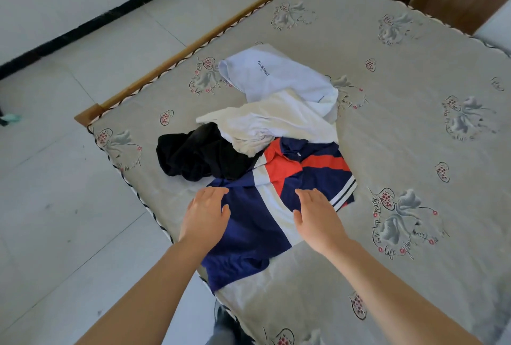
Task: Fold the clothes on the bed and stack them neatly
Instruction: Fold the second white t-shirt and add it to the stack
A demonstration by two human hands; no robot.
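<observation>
Hands, left [206,216] and right [318,217], apparently press flat on navy shirt [257,223].

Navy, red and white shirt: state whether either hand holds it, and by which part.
Neither holds it. The left hand and right hand lie flat, fingers straight, on the lower body of the navy, red and white shirt, pressing rather than gripping.

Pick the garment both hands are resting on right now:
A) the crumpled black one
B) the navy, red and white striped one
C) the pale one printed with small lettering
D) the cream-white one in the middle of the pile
B: the left hand and right hand lie flat, fingers straight, on the navy, red and white shirt at the near edge of the bed.
</observation>
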